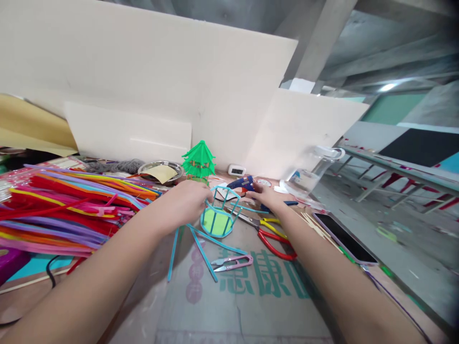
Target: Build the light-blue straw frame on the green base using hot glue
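Observation:
My left hand (191,198) is closed at the edge of a small light-blue pipe-cleaner frame (217,222), an open cage shape with a pale green panel. My right hand (266,197) reaches out with its fingers apart, close beside a dark blue glue gun (241,183); whether it touches the gun is unclear. Between my arms lie pink thread snips (234,262), red-handled scissors (276,243) and loose blue pipe cleaners (204,253). Behind my left hand stands a green tiered pagoda-like roof model (199,160).
Bundles of coloured pipe cleaners (71,205) cover the left side. A metal bowl (177,168), a small white clock (236,170) and a clear jug (310,172) stand at the back. Thin sticks (321,229) and a phone (346,239) lie right. White boards (179,71) rise behind.

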